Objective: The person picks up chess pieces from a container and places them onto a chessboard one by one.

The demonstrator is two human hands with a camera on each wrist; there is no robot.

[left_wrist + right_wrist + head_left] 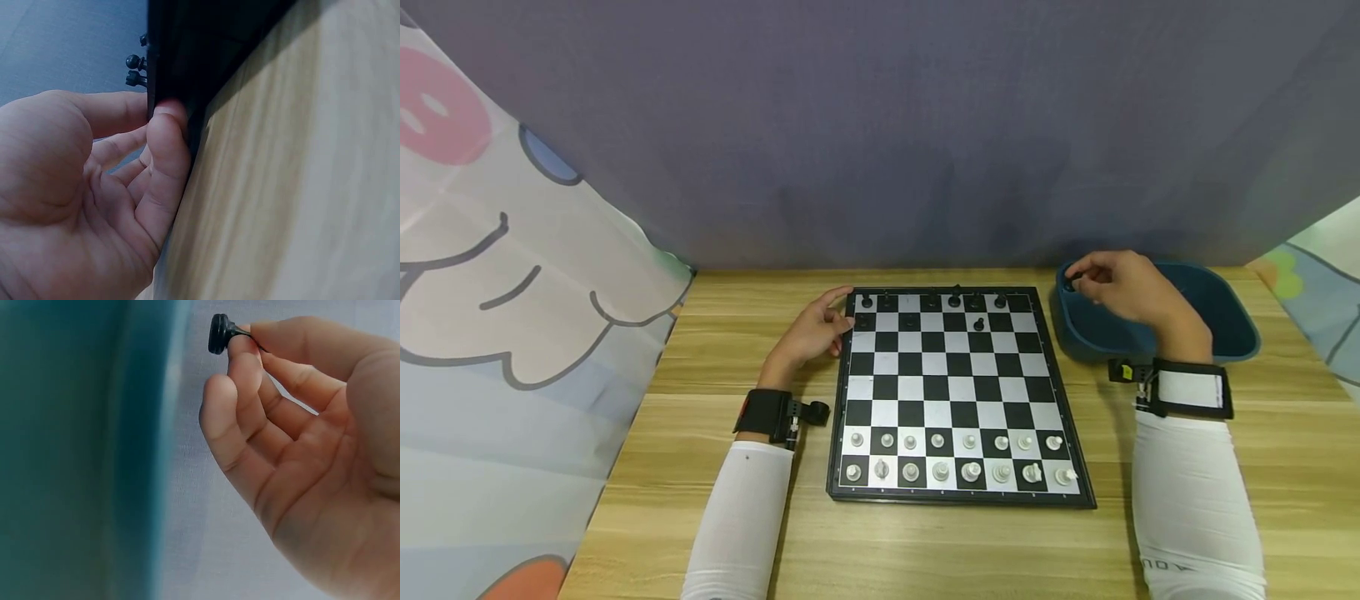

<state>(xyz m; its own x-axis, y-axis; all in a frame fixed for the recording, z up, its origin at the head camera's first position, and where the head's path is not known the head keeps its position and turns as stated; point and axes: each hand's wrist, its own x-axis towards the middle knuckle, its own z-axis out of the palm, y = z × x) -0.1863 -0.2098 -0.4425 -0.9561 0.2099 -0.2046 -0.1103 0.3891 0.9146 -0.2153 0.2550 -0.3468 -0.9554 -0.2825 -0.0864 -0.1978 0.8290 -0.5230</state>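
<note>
Black and small, a chess piece is hanging by the far left corner of the blue bin, where the right hand is pinching it in its grip. The left hand's grip is holding the chessboard's left edge. White pieces are standing in two near rows, black pieces at the far end.

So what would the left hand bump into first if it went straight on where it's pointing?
The chessboard: the left hand touches its edge. Whether it would slide over is hard to tell.
</note>
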